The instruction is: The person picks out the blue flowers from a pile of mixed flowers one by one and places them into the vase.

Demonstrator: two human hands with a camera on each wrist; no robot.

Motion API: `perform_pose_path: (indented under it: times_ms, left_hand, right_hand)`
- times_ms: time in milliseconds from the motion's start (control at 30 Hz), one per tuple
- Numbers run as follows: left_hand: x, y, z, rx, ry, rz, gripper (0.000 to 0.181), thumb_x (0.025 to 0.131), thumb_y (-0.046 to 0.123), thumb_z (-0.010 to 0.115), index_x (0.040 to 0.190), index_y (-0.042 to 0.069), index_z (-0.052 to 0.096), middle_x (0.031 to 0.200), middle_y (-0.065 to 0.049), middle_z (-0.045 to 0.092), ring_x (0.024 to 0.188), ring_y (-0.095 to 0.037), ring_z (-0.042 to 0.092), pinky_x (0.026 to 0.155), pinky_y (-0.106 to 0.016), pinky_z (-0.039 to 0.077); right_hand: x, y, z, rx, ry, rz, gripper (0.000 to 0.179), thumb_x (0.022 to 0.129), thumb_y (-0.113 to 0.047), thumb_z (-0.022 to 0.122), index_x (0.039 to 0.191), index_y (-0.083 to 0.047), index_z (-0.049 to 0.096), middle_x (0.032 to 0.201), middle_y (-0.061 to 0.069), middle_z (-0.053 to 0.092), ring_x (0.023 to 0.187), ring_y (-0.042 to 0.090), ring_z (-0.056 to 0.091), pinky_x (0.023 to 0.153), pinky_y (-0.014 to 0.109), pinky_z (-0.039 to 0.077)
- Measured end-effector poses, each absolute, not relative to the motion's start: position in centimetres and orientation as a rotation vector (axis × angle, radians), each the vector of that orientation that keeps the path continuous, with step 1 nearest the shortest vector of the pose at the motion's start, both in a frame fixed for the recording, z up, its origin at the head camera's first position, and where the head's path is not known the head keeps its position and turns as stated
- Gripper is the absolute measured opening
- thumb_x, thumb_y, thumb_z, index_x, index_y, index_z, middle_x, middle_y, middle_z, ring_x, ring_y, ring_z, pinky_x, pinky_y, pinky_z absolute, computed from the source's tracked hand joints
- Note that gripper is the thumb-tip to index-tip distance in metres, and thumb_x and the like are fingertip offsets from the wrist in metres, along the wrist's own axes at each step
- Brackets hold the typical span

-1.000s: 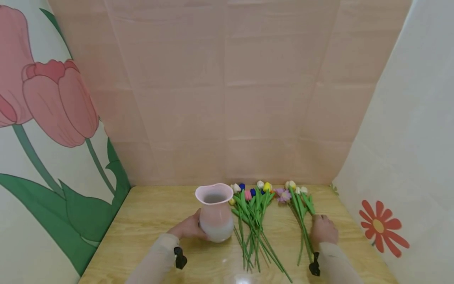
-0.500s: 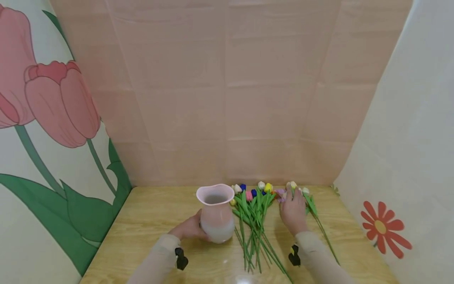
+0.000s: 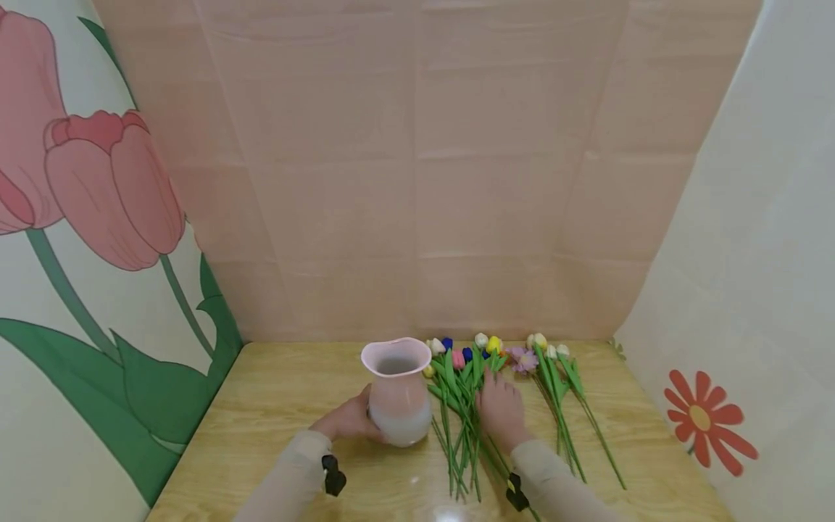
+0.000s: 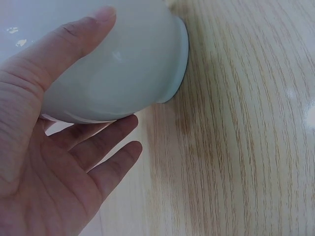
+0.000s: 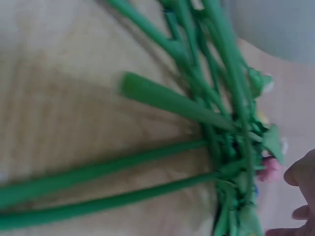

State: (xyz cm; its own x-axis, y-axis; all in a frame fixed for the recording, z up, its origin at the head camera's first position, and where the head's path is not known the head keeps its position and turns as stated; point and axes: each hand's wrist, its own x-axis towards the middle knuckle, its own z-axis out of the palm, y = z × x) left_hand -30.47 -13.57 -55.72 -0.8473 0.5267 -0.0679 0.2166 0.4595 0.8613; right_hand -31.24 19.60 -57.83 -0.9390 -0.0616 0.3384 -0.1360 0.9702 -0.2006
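Note:
My left hand (image 3: pixel 349 420) holds the pink-and-white vase (image 3: pixel 399 402) at its left side, thumb across the belly and fingers beneath its curve. The vase stands upright on the table, its wavy mouth facing up. My right hand (image 3: pixel 502 409) reaches over the right side of a bunch of artificial tulips (image 3: pixel 458 388), fingertips at the leaves below the heads. In the right wrist view its thumb (image 5: pixel 301 178) and fingers are apart beside the green stems (image 5: pixel 226 118), with nothing between them. The heads are white, blue, pink and yellow.
Farther right on the wooden table (image 3: pixel 280 384) lie a purple flower (image 3: pixel 523 359) and several white and pale tulips (image 3: pixel 553 377), stems toward me. A pink backdrop (image 3: pixel 417 217) rises behind the table, with printed flower panels at both sides.
My right hand has moved left from the right-hand flowers to the larger bunch. One white tulip there now lies farther right, its stem slanting away. The left hand and vase stay put.

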Motion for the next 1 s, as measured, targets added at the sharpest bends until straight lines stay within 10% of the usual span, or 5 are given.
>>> perform_pose_path:
  times_ms: [667, 1000]
  left_hand:
    - [-30.7, -13.6, -56.2, 0.629, 2.365, 1.374, 0.103, 0.063, 0.017, 0.090, 0.144, 0.008, 0.027, 0.142, -0.012, 0.046, 0.130, -0.029, 0.043, 0.109, -0.052, 0.029]
    - [-30.6, -13.6, -56.0, 0.634, 2.365, 1.377, 0.103, 0.063, 0.017, 0.090, 0.145, 0.007, 0.027, 0.142, -0.013, 0.046, 0.130, -0.030, 0.044, 0.108, -0.053, 0.029]
  right_hand:
    - [-30.3, 20.2, -60.4, -0.002, -2.988, 0.618, 0.026, 0.096, -0.023, 0.053, 0.101, 0.002, 0.051, 0.074, 0.012, 0.060, 0.063, 0.027, 0.061, 0.051, 0.043, 0.046]
    - [-31.3, 21.0, -57.9, -0.094, -2.880, 0.776, 0.028, 0.099, -0.021, 0.049, 0.116, -0.001, 0.057, 0.076, 0.006, 0.062, 0.053, 0.015, 0.050, 0.044, 0.032, 0.037]
